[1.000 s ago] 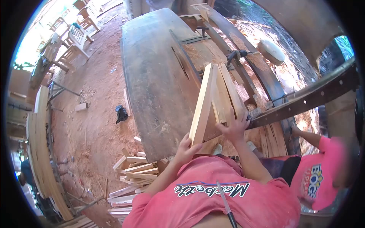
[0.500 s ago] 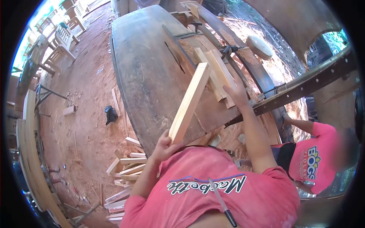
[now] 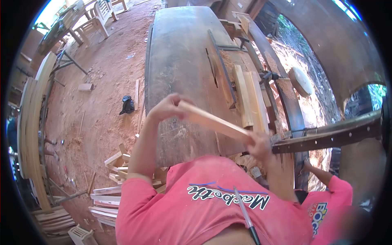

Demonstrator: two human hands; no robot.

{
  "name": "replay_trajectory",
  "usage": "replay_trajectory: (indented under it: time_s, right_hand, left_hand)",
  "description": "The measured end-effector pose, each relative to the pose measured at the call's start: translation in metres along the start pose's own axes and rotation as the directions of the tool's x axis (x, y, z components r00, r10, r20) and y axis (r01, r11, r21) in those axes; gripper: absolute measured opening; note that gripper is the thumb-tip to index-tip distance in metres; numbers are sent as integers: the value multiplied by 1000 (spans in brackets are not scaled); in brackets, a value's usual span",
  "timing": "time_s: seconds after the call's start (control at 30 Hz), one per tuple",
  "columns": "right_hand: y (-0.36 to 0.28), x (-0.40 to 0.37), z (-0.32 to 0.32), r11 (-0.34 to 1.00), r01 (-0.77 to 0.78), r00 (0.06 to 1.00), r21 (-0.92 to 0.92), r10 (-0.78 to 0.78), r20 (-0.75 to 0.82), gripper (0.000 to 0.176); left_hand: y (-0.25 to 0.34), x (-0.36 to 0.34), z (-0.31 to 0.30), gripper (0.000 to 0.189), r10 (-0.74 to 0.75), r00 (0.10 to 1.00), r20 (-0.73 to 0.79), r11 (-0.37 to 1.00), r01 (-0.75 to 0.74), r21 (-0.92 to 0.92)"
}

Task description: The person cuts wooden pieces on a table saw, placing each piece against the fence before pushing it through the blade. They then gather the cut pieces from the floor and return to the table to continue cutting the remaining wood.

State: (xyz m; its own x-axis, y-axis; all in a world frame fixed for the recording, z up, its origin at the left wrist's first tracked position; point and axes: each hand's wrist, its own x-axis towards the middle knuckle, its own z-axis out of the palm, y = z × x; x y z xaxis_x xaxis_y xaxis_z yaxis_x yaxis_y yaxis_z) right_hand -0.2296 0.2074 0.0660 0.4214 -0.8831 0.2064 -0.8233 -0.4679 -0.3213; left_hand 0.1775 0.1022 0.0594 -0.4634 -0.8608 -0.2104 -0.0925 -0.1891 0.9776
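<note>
A pale wooden bar [image 3: 216, 123] lies across my front, above the dark worktable [image 3: 179, 53]. My left hand [image 3: 173, 107] is closed round its far left end. At the other end, my right hand [image 3: 260, 145] grips the bar, a little blurred by motion. The bar slopes down from left to right. Past it, two pale wooden pieces [image 3: 250, 98] lie side by side on the right part of the table, beside a dark slotted board [image 3: 220, 67].
A co-worker in a pink shirt [image 3: 326, 206] is at the lower right, near a dark beam with holes [image 3: 330, 136]. Cut wood pieces [image 3: 108, 202] are piled on the ground at lower left. Long planks [image 3: 34, 139] stand far left. A black clamp [image 3: 269, 76] sits at the table's right.
The bar has swung from steep to nearly crosswise. My left hand has moved up with its end, and my right hand has left the table pieces and taken the other end. The view has shifted.
</note>
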Motion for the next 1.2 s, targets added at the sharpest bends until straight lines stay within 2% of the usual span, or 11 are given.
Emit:
replay_trajectory:
  time_s: [0.07, 0.1, 0.13, 0.17, 0.23, 0.3, 0.4, 0.5, 0.6, 0.8, 1.2]
  right_hand:
    - [-10, -22, 26, 999, -3, 1000, 54, 5, -30, 42]
    - [-19, -32, 40, 989, -133, 991, 68, 134, -7, 43]
    - [-27, -37, 50, 959, -272, 962, 79, 271, 16, 44]
    - [-32, -38, 53, 954, -288, 957, 79, 288, 17, 44]
    - [-37, -40, 55, 903, -407, 912, 137, 410, 6, 47]
    - [-46, -48, 55, 895, -430, 902, 118, 431, 10, 56]
    - [-53, -64, 67, 908, -420, 908, 3, 420, 6, 70]
    - [-59, -58, 68, 910, -414, 907, 18, 411, 87, 67]
    - [-70, -42, 66, 879, -475, 864, -29, 473, 171, 64]
    - [-62, -19, 74, 894, -445, 887, -47, 447, 114, 63]
    - [-55, 23, 73, 908, -419, 897, -23, 418, 144, 63]
  left_hand:
    - [-33, 25, -6, 34, 66, 966, -250, 951, -137, -277]
    - [-70, 44, -11, 33, 79, 743, -665, 986, -158, -59]
    - [-90, 55, -14, 32, 164, 367, -916, 986, -69, 150]
    - [-86, 51, -4, 32, 163, 382, -910, 987, -65, 149]
    - [-69, 35, 43, 36, -32, 745, -667, 999, 4, -43]
    - [-96, 46, 78, 42, 73, 851, -519, 995, -28, 94]
    - [-104, 72, 129, 39, 152, 823, -547, 988, -136, 69]
    - [-106, 101, 148, 42, 208, 876, -436, 978, -195, 76]
    - [-105, 122, 149, 45, 230, 970, -84, 941, -199, 275]
    - [-98, 137, 132, 47, 229, 973, 10, 886, -212, 412]
    - [-100, 168, 123, 46, 252, 962, -108, 894, -188, 408]
